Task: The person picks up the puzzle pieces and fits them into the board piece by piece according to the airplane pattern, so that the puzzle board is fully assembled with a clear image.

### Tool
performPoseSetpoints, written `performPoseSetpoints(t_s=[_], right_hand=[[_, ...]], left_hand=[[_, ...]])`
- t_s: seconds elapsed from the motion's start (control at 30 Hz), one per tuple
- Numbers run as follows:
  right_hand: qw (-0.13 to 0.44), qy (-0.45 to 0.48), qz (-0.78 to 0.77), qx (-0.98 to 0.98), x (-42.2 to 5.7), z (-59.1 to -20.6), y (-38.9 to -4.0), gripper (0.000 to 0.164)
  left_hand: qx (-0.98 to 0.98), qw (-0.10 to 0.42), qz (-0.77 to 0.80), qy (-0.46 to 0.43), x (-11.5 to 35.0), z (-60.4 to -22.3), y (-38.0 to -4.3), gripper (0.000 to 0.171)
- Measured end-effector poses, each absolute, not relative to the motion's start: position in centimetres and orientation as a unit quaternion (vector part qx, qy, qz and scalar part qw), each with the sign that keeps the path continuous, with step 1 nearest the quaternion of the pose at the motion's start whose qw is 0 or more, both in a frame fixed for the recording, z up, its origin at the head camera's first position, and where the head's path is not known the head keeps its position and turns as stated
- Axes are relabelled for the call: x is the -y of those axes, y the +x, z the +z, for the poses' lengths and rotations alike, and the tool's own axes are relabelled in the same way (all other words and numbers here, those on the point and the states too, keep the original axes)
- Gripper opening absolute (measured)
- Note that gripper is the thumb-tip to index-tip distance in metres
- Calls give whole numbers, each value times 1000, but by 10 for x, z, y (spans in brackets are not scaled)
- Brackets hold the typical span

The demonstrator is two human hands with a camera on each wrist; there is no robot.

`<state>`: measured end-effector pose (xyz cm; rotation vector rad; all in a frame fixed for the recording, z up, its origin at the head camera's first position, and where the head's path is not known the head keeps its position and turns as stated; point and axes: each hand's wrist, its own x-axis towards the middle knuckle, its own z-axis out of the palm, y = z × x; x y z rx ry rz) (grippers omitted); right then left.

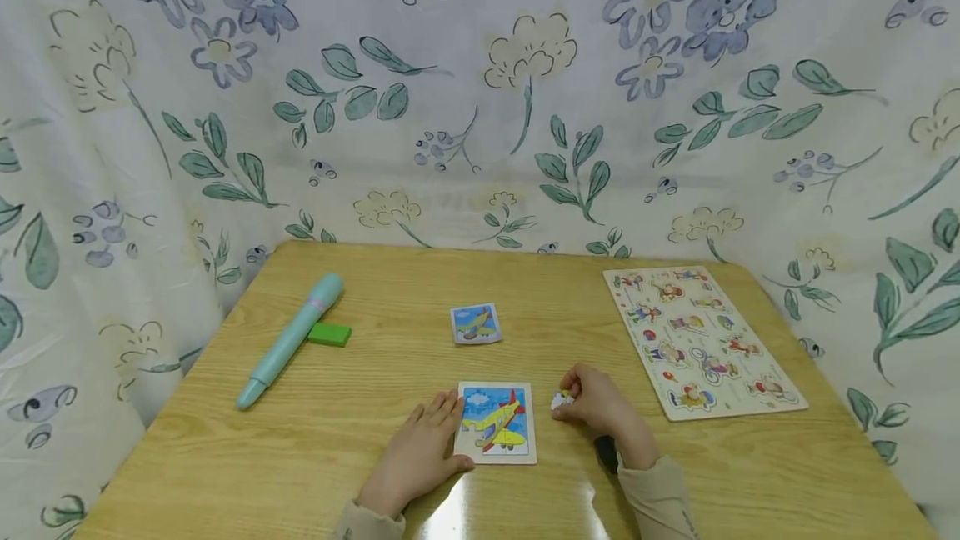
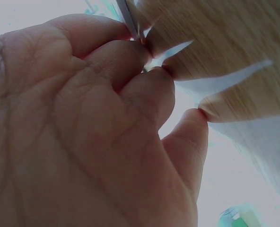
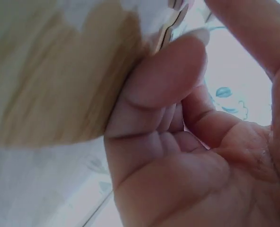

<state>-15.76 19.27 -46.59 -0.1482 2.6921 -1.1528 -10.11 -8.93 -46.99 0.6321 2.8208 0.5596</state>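
A small square jigsaw puzzle with a yellow and red airplane on blue sky lies near the front of the table, its lower left corner showing bare board. My left hand rests on the table with fingers spread, fingertips and thumb at the puzzle's left edge. To the right of the puzzle, my right hand pinches a small puzzle piece between thumb and fingers, a little apart from the board. In the right wrist view, only a thin edge of that piece shows beyond the thumb.
A picture card with the same airplane lies behind the puzzle. A pegboard of figures is at the right. At the left lie a teal tube-shaped object and a green block. A dark object lies partly under the right wrist.
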Motion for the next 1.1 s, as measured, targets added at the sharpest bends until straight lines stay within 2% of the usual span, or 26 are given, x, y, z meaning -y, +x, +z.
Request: performPoseSetpoints(t_s=[0.13, 0.4, 0.5, 0.67, 0.83, 1.0, 1.1], right_hand=[[92, -65, -378, -919, -191, -465, -158, 25], [55, -41, -392, -917, -193, -469, -160, 55], [41, -27, -389, -920, -197, -472, -161, 60], [47, -10, -392, -919, -199, -474, -162, 49], [49, -4, -369, -928, -197, -473, -163, 46], [45, -6, -350, -936, -194, -470, -163, 28], [43, -20, -339, -940, -193, -468, -163, 23]], left_hand=[[-953, 96, 192, 214, 89, -469, -101, 86], [-954, 98, 188, 214, 88, -469, -101, 87], [-953, 100, 191, 212, 88, -469, -101, 87], [-952, 98, 195, 213, 88, -468, -101, 86], [-953, 98, 192, 214, 88, -467, -101, 86], [-952, 101, 193, 215, 87, -467, -101, 86], [-951, 101, 197, 214, 88, -467, -102, 86]])
